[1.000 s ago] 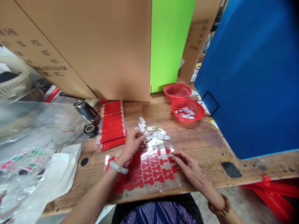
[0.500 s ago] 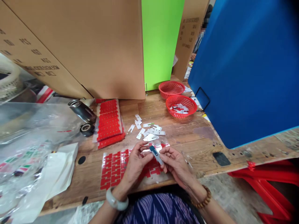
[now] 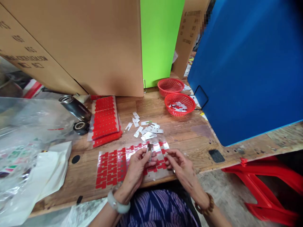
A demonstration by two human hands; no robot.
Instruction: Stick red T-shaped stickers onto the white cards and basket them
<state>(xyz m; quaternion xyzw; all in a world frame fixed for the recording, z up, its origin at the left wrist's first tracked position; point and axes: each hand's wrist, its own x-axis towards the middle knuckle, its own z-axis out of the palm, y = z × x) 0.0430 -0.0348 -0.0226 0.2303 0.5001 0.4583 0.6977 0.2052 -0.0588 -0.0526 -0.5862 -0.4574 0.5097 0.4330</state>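
My left hand (image 3: 138, 165) pinches a small slotted metal plate (image 3: 150, 147) upright between thumb and fingers. To its right, my right hand (image 3: 181, 165) has thumb and forefinger closed together; whatever may be between them is too small to make out. Both hands are over a clear sheet of red T-shaped stickers (image 3: 112, 168), which lies along the table's front edge. Beyond the sheet, several loose metal plates (image 3: 149, 135) with slots lie scattered in a pile.
Two red plastic baskets (image 3: 167, 110) stand at the back; the nearer holds white and red pieces. Stacked red sheets (image 3: 105, 123), a dark flask (image 3: 75, 107) and its lid (image 3: 81, 127) sit left. Cardboard (image 3: 106, 47), green (image 3: 158, 41) and blue panels (image 3: 248, 72) rise behind.
My right hand has moved away from the metal plate, out to the right. The plate stays in my left hand, now held more upright. The whole view has shifted slightly.
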